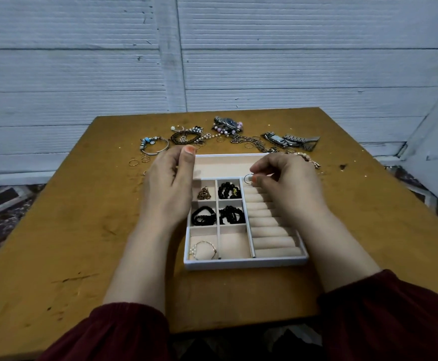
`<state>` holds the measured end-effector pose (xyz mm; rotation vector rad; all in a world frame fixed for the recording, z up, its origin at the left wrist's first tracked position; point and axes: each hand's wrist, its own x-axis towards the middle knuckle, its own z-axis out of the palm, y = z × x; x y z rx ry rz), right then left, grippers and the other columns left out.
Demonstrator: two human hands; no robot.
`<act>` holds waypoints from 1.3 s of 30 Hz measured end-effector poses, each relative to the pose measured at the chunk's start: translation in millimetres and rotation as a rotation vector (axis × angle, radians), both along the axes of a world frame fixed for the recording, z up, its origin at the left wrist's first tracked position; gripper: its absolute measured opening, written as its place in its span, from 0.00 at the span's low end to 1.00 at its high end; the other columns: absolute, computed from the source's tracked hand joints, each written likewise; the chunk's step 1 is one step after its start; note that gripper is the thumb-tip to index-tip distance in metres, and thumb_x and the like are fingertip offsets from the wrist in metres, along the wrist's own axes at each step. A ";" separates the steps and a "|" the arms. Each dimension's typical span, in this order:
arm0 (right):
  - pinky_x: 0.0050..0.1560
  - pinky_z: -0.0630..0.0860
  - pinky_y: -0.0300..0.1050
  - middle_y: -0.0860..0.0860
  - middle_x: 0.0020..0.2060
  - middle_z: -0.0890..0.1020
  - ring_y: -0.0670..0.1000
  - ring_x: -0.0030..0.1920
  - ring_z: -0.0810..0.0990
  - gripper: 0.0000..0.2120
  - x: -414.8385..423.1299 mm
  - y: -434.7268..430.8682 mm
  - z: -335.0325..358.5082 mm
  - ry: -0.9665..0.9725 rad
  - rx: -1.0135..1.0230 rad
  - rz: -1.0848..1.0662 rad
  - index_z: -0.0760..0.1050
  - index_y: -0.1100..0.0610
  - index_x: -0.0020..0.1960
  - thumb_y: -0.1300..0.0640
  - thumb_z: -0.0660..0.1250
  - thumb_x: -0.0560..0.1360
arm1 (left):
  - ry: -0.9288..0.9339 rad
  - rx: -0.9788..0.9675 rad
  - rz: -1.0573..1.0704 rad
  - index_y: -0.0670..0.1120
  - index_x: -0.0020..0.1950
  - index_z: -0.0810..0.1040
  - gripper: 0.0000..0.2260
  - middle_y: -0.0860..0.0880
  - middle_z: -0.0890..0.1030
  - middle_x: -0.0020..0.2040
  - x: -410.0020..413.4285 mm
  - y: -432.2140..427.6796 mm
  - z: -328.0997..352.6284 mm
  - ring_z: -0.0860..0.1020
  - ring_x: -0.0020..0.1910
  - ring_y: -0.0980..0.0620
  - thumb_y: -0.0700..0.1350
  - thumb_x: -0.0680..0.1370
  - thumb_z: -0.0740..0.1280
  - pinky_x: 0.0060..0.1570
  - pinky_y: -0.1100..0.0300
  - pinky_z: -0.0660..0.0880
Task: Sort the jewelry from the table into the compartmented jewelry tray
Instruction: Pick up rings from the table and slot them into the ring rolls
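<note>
- The right hand (288,183) pinches a thin ring (248,179) between thumb and forefinger, with the other fingers curled in. It hangs over the far end of the rolls (272,230), which fill the right side of the tray (244,264).
- The left hand (168,186) lies relaxed along the tray's left wall, thumb out toward the far corner, gripping nothing. From where I stand it seems to be steadying the tray.
- The step in hand, I'd say, is seating this ring in a slot between two rolls.
- To do it well, turn the ring up on edge so the band lines up with the slot. Then press it down until the rolls grip it on both sides. Laid flat, it would likely just sit on top and slide off.
- Starting at the farthest slot looks sensible. It leaves the nearer ones free for the loose rings (134,162) on the table (82,230), left of the tray.
- Let go only once the ring is wedged. It is thin and small, so a loose pinch could drop it into the long compartment (225,165) just beyond the rolls.
- The left hand should bear down on the wall during the press, so the tray doesn't skid.
- Black beads (229,190) and a pearl bracelet (203,250) already sit in the small compartments. The watches (290,140) lie on the table beyond the tray, unsorted.
</note>
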<state>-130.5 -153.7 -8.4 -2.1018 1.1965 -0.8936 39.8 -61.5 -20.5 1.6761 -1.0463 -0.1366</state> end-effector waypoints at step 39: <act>0.46 0.61 0.45 0.44 0.45 0.83 0.51 0.49 0.71 0.07 -4.6 3.2 2.7 0.341 -0.257 0.034 0.81 0.45 0.48 0.54 0.65 0.76 | -0.019 0.016 0.016 0.50 0.55 0.80 0.25 0.50 0.80 0.48 -0.3 2.8 0.8 0.77 0.51 0.51 0.63 0.76 0.51 0.49 0.52 0.74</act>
